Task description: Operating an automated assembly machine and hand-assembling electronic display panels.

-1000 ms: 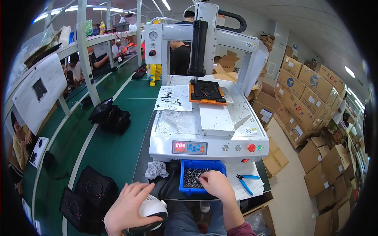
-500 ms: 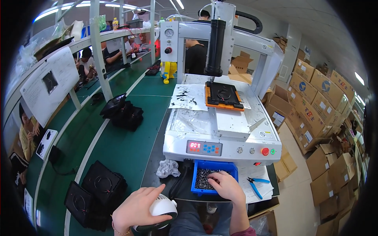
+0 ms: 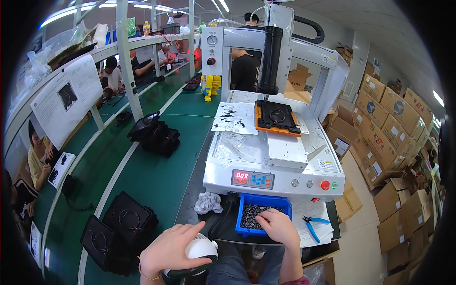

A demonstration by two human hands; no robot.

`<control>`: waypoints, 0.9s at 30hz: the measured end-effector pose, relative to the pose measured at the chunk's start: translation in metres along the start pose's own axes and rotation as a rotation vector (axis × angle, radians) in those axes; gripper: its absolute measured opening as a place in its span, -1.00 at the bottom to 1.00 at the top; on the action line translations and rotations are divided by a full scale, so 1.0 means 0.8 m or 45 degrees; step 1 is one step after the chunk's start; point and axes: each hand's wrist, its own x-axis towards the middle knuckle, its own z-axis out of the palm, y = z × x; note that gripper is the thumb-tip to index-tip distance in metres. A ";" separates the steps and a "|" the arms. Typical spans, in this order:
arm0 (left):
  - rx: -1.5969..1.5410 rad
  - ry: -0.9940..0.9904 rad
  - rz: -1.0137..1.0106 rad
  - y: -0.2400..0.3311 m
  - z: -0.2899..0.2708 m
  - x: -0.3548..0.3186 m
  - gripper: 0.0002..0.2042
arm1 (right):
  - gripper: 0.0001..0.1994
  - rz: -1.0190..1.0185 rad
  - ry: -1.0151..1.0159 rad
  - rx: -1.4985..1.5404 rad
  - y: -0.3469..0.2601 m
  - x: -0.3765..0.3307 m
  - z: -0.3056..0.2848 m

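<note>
Blue bin (image 3: 250,232), white device (image 3: 201,249) — hands (image 3: 172,251) (image 3: 280,229) are at both.

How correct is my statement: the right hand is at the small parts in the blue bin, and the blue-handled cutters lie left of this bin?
One side is wrong: the head view shows the blue-handled cutters right of the blue bin. The rest is correct.

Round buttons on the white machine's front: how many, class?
4, in a row right of the keypad: a silver button, another silver button, a red button and a green button. None looks hidden.
</note>
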 end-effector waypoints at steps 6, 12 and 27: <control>0.011 0.032 0.016 -0.001 0.002 -0.001 -0.11 | -0.68 0.125 -0.010 -0.106 0.003 0.001 0.003; 0.011 0.038 0.029 -0.003 0.003 0.000 -0.12 | -0.72 0.233 0.160 0.120 -0.002 -0.002 0.004; 0.011 0.094 0.048 -0.006 0.005 -0.004 -0.11 | -0.71 -0.170 0.825 0.171 -0.045 0.061 -0.143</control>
